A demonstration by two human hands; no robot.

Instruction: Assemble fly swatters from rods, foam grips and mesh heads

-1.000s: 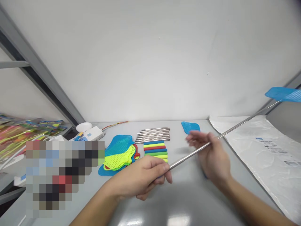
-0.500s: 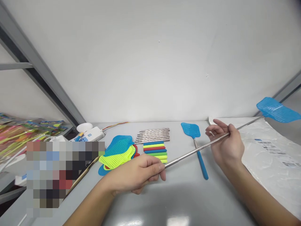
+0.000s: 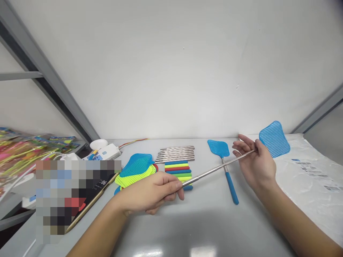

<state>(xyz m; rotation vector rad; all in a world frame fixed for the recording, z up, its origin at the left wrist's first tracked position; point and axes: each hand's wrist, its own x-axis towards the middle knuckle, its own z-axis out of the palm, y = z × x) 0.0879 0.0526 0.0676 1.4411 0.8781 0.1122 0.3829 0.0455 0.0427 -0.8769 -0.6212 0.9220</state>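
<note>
Between my hands a fly swatter [image 3: 274,140] with a blue mesh head is held above the table, its metal telescopic rod slanting up to the right. My left hand [image 3: 160,189] is closed around the rod's lower end. My right hand [image 3: 257,160] pinches the rod near the blue head, thumb pressed on it and the other fingers spread. Another blue fly swatter [image 3: 219,148], with a blue handle, lies on the table below the rod. Behind my left hand are a pile of mesh swatter heads [image 3: 136,165], coloured handle grips [image 3: 177,170] and a row of metal rods [image 3: 177,154].
A white plastic package [image 3: 308,178] covers the table's right side. At the left lie a power strip [image 3: 105,153], a dark-screened device [image 3: 100,187] and several bagged colourful items [image 3: 32,151]. A white wall [image 3: 182,82] rises behind the grey table [image 3: 193,228].
The rod has become shorter, and the blue head has come leftward, close against my right hand, turning its mesh face toward me. My left hand has shifted slightly left.
</note>
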